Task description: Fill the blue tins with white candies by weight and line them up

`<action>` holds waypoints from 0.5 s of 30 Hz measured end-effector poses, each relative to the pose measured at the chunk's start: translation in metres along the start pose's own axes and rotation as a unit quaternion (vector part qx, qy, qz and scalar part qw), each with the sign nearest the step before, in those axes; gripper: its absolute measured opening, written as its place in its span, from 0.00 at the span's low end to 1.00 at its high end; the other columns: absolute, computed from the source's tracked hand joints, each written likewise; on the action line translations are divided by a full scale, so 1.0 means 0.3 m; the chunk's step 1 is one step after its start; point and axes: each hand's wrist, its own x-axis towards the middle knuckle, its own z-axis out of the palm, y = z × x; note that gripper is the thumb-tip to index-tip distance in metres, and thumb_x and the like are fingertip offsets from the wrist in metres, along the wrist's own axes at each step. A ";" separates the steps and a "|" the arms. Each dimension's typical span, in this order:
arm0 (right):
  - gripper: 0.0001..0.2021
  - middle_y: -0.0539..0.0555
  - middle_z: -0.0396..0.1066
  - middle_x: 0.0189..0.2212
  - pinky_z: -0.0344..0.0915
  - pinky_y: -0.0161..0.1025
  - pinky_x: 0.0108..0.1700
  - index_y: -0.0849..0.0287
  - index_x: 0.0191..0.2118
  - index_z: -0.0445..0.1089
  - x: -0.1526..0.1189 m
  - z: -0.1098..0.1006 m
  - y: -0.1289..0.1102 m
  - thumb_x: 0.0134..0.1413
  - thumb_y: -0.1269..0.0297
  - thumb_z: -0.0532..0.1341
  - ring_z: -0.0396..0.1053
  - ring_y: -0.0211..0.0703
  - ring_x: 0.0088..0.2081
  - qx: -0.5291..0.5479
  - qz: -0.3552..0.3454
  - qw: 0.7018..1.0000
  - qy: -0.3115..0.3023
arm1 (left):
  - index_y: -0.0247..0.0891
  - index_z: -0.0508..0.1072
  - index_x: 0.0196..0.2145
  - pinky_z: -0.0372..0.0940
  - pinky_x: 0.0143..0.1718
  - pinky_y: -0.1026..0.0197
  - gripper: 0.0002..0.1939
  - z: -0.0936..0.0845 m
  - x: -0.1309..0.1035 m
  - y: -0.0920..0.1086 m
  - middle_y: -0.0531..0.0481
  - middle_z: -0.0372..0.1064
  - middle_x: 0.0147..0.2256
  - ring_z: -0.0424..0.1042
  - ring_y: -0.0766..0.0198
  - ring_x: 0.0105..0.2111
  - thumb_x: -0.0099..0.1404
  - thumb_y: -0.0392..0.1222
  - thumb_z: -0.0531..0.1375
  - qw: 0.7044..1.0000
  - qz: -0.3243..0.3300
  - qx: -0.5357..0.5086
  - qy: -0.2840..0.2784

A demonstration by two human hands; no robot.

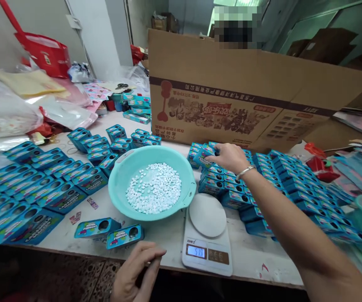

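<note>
Risk: tight box rows, basin crowding the scale

Right hand, right of centre, has a small blue box pinched at the near end of the packed rows. Any sideways drag could topple neighbours. Left hand, bottom centre, is half-curled, narrow gap, nothing visible in it; a careless lift could knock the loose box off the table edge. Basin rim sits right by the scale: a bump could skew the reading or spill white pellets.
</note>
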 end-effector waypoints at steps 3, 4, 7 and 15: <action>0.15 0.57 0.74 0.32 0.50 0.40 0.29 0.55 0.32 0.71 0.090 0.089 -0.039 0.53 0.47 0.63 0.70 0.51 0.36 0.002 -0.008 1.000 -0.029 | 0.47 0.76 0.44 0.69 0.41 0.65 0.13 -0.084 0.020 -0.030 0.51 0.72 0.37 0.74 0.64 0.37 0.64 0.32 0.61 0.983 0.140 0.107 0.046; 0.16 0.58 0.74 0.33 0.50 0.40 0.29 0.56 0.32 0.72 0.108 0.121 -0.048 0.53 0.47 0.63 0.70 0.52 0.36 0.000 -0.013 0.999 -0.038 | 0.46 0.75 0.44 0.69 0.41 0.65 0.14 -0.116 0.031 -0.041 0.51 0.72 0.37 0.74 0.65 0.36 0.63 0.31 0.61 0.974 0.173 0.138 0.054; 0.16 0.59 0.74 0.34 0.52 0.40 0.29 0.57 0.33 0.73 0.138 0.211 -0.064 0.53 0.47 0.63 0.70 0.54 0.38 -0.024 -0.025 0.997 -0.071 | 0.43 0.74 0.40 0.67 0.49 0.59 0.10 -0.198 0.065 -0.070 0.51 0.75 0.37 0.74 0.61 0.41 0.62 0.31 0.63 0.940 0.232 0.239 0.069; 0.16 0.63 0.75 0.39 0.56 0.41 0.32 0.59 0.43 0.75 0.131 0.319 -0.090 0.57 0.53 0.60 0.71 0.58 0.42 -0.054 -0.028 0.992 -0.108 | 0.40 0.71 0.33 0.37 0.66 0.29 0.04 -0.229 0.118 -0.120 0.47 0.77 0.48 0.68 0.46 0.57 0.66 0.34 0.58 0.870 0.222 0.436 -0.060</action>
